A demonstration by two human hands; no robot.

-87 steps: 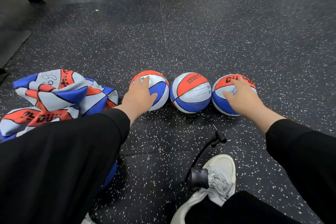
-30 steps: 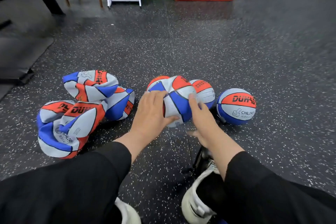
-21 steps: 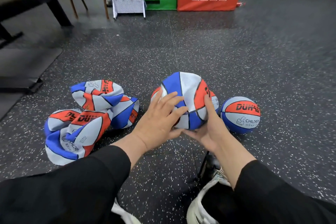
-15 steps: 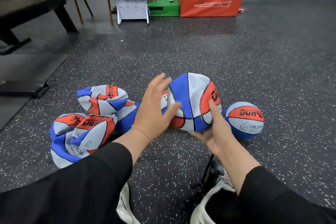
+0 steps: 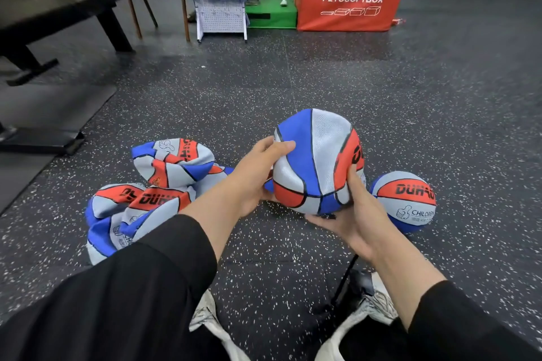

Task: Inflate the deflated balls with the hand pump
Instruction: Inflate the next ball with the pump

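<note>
**Rubber floor, one ball up, a heap left to pump**

Speckled black rubber floor (image 5: 322,82) carries everything. From my remote seat I count the crumpled pile of deflated balls (image 5: 152,190) on the left, untouched, so I judge most of the pumping is left. One round inflated ball (image 5: 406,199) sits on the floor at right. Raised between both hands is the held ball (image 5: 315,161), looking full. My left hand (image 5: 258,173) wraps its grip round that ball's side, thumb on top; my right hand (image 5: 352,214) cups it underneath, fingers curled up its flank. The hand pump (image 5: 349,281) lies by my shoe, unheld.
</note>
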